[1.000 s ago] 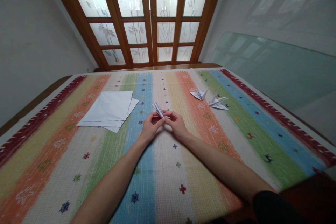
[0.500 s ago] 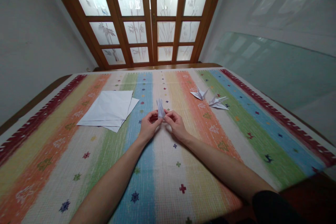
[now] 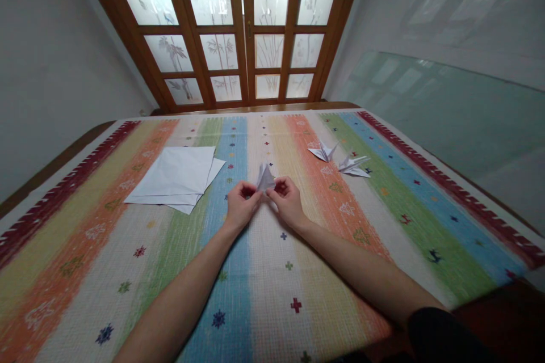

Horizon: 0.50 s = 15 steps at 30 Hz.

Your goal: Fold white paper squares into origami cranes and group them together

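A small folded white paper [image 3: 265,177] stands upright between my two hands over the middle of the tablecloth, its peak pointing away from me. My left hand [image 3: 242,204] pinches its left lower edge between thumb and fingers. On the other side, my right hand [image 3: 288,202] pinches the right lower edge. The fingertips partly cover the paper's bottom corners. To the right and farther off lie two folded paper cranes, one crane [image 3: 325,152] a little behind the other crane [image 3: 354,166].
A loose stack of white paper sheets [image 3: 174,173] lies left of my hands. A striped, patterned tablecloth [image 3: 272,272] covers the table. Beyond its far edge stand wooden doors with glass panes [image 3: 225,51]; a glass panel [image 3: 430,91] leans along the right wall.
The folded paper has spread from a narrow upright shape into a wider triangle. My right hand has shifted slightly right, and both hands still pinch the paper.
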Motion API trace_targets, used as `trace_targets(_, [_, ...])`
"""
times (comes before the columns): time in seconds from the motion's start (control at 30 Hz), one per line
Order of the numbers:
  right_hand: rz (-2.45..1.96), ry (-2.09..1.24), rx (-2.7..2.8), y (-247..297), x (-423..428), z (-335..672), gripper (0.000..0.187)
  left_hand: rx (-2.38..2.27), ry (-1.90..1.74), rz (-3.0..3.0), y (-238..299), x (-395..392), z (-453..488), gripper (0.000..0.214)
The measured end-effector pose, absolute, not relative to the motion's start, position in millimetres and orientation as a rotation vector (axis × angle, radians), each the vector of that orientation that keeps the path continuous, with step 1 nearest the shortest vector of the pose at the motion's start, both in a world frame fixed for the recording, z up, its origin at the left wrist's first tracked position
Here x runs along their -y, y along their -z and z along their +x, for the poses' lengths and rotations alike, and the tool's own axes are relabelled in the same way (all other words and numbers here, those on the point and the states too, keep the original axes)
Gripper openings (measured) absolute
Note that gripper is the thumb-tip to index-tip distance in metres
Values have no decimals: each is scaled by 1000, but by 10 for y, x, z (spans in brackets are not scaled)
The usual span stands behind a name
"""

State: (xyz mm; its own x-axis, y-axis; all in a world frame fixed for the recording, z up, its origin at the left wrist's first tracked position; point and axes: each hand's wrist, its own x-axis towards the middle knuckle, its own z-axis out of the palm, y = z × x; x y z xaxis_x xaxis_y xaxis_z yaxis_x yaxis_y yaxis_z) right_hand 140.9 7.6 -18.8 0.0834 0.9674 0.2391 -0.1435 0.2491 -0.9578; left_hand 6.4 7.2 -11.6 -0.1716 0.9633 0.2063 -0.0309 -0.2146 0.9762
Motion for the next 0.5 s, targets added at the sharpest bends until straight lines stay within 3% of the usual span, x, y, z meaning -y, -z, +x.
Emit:
trace_targets(0.13, [-903, -1158, 1152, 166, -80, 1420, 44, -1082, -1493, 1129, 111, -82, 62, 47])
trace_targets(0.2, [-893, -1206, 1178, 160, -81, 1422, 49, -1067, -1456, 1111, 113, -90, 55, 44])
trace_targets(0.37, [-889, -1264, 1259, 142, -86, 1435, 27, -1101, -1379, 1219, 104, -79, 23, 31])
trace_targets(0.5, [-929, -1187, 1302, 107, -84, 1455, 24, -1104, -1363, 1287, 103, -71, 26, 32])
